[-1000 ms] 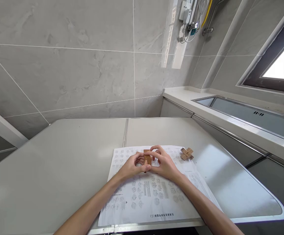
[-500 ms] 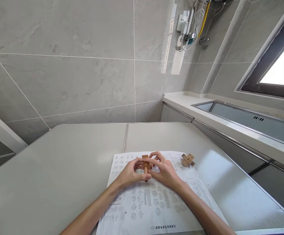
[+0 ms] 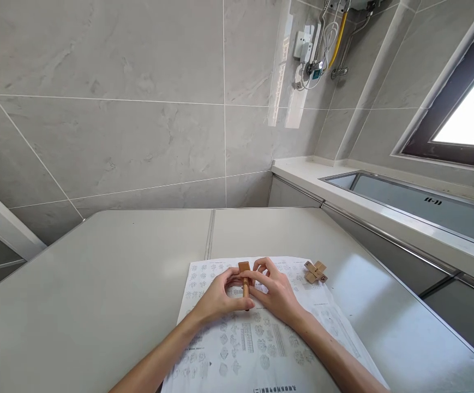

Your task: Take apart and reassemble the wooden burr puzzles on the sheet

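Note:
Over a large printed paper sheet (image 3: 257, 341), my two hands meet around brown wooden puzzle pieces (image 3: 244, 267). My left hand (image 3: 222, 295) grips them from the left, its thumb against the lower end of a narrow upright stick. From the right, the fingers of my right hand (image 3: 271, 286) press on the same pieces, with the index finger laid across the front. The fingers partly hide how the pieces fit together. To the right, a cross-shaped wooden puzzle assembly (image 3: 316, 272) rests at the sheet's upper right edge, touched by neither hand.
The sheet carries rows of small line drawings and lies on a pale table (image 3: 97, 305) with a seam across it. A counter with a sink (image 3: 408, 204) runs along the right. Behind is a grey tiled wall (image 3: 138, 142) with sockets (image 3: 302, 46) and pipes.
The view has tilted slightly, so everything sits a little lower. Both hands keep their hold on the wooden pieces, with only a slight shift of the fingers.

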The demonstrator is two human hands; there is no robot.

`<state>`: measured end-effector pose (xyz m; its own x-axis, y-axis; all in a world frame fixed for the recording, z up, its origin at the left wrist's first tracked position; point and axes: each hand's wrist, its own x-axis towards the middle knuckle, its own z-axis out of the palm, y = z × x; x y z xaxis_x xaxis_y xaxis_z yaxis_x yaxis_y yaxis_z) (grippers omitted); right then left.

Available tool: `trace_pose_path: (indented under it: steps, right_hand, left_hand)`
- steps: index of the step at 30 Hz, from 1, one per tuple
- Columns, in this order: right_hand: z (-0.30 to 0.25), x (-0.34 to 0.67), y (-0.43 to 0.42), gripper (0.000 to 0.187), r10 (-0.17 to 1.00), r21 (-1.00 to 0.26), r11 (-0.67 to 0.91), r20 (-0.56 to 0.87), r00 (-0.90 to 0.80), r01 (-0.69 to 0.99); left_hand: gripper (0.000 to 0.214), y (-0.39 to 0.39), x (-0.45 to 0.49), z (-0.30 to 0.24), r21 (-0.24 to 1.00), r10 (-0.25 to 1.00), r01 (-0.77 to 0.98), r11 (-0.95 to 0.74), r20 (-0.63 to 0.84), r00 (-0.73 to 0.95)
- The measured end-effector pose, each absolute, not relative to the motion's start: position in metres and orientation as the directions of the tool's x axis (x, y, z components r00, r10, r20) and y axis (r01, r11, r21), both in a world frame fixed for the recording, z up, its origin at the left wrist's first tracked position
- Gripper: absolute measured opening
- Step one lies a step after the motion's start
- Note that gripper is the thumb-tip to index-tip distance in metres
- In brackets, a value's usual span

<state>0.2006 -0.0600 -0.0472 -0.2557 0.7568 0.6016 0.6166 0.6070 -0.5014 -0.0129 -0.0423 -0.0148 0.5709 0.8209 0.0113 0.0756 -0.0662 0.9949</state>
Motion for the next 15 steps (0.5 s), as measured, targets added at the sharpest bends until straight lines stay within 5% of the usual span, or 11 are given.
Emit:
trace_pose_path:
  steps: [11, 15]
  right_hand:
    - [-0.0486, 0.199, -0.0609, 0.037, 0.751, -0.534, 0.64, 0.586, -0.303, 0.552]
    - [-0.0485, 0.1992, -0.0611, 0.036, 0.76, -0.543, 0.632, 0.572, -0.307, 0.553]
  left_hand:
    - [0.084, -0.0384, -0.0122, -0.0215, 0.999, 0.795, -0.013, -0.029, 0.031, 0.606]
    - [0.064, -0.0412, -0.0111, -0.0168, 0.999, 0.81, 0.012, -0.048, 0.031, 0.586]
